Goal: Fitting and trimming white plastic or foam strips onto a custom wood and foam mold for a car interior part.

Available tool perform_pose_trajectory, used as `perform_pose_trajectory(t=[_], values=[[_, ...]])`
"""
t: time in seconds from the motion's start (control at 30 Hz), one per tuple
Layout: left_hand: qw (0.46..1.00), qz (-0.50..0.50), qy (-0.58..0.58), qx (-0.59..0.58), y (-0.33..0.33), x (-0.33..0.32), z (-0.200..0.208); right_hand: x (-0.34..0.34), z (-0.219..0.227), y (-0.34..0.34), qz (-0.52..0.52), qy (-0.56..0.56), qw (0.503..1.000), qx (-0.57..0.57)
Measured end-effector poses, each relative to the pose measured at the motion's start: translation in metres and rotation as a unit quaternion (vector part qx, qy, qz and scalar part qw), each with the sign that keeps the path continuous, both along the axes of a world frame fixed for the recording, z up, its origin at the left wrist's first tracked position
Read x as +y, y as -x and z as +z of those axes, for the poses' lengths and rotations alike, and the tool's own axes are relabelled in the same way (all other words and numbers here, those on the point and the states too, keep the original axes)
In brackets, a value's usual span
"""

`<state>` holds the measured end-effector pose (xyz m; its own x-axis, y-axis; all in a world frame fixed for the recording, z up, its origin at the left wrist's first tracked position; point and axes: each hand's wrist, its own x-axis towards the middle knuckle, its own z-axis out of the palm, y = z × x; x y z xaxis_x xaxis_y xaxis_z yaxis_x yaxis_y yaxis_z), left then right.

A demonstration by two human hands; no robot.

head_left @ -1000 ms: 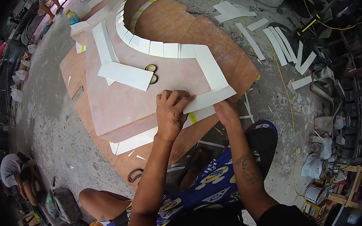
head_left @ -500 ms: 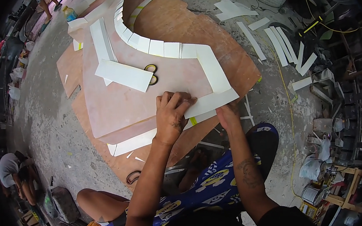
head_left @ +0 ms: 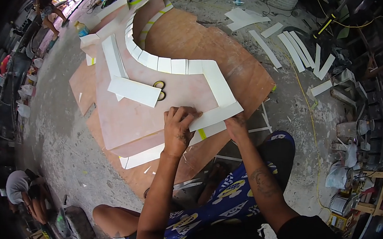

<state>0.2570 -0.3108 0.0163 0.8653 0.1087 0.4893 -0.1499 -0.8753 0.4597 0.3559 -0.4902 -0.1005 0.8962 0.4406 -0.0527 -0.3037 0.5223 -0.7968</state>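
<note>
A white strip [head_left: 216,114] lies along the near edge of a pinkish, curved-sided panel [head_left: 132,118]. My left hand [head_left: 177,129] has its fingers bent and pressed together at the strip's left end. At the right end, my right hand [head_left: 237,127] grips the near corner, its fingertips partly hidden by the strip. Another white strip [head_left: 218,86] borders the panel's right side, and overlapping white pieces [head_left: 165,65] follow its inner curve. Scissors [head_left: 160,90] with yellow-and-black handles rest on the panel, their blades hidden under a loose white strip [head_left: 134,91].
Beneath the panel is a larger brown board [head_left: 237,65] on the concrete floor. Loose white strips [head_left: 294,49] are scattered to the right, near a yellow cord [head_left: 312,136]. A crouching person [head_left: 25,193] is at the left; another person [head_left: 50,15] stands at the far left.
The view has shifted slightly. My right hand has slid a little toward the strip's right corner, while my left hand keeps its place at the left end.
</note>
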Motion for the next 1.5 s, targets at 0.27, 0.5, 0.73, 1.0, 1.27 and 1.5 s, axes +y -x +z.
perform_pose_trajectory(t=[0.27,0.5,0.73,1.0,1.27,1.5], values=[[1.0,-0.004,0.015,0.009,0.002,0.004,0.008,0.015,0.016,0.003,-0.063,0.101,0.992,-0.039],[0.999,-0.003,0.021,0.025,0.003,0.004,0.001,-0.001,-0.03,-0.019,-0.029,0.258,0.961,-0.099],[0.999,-0.006,0.019,0.037,0.006,0.005,0.006,-0.003,0.011,-0.013,0.018,0.077,0.997,-0.006],[0.999,-0.008,0.018,0.025,0.005,0.005,-0.002,-0.007,0.013,-0.015,0.045,0.024,0.999,0.016],[0.999,-0.007,0.019,0.029,0.005,0.005,0.001,-0.005,0.013,-0.013,0.042,0.007,0.999,0.002],[0.999,-0.004,0.033,0.022,0.005,0.002,0.003,-0.009,0.01,-0.016,0.065,0.01,0.998,-0.002]])
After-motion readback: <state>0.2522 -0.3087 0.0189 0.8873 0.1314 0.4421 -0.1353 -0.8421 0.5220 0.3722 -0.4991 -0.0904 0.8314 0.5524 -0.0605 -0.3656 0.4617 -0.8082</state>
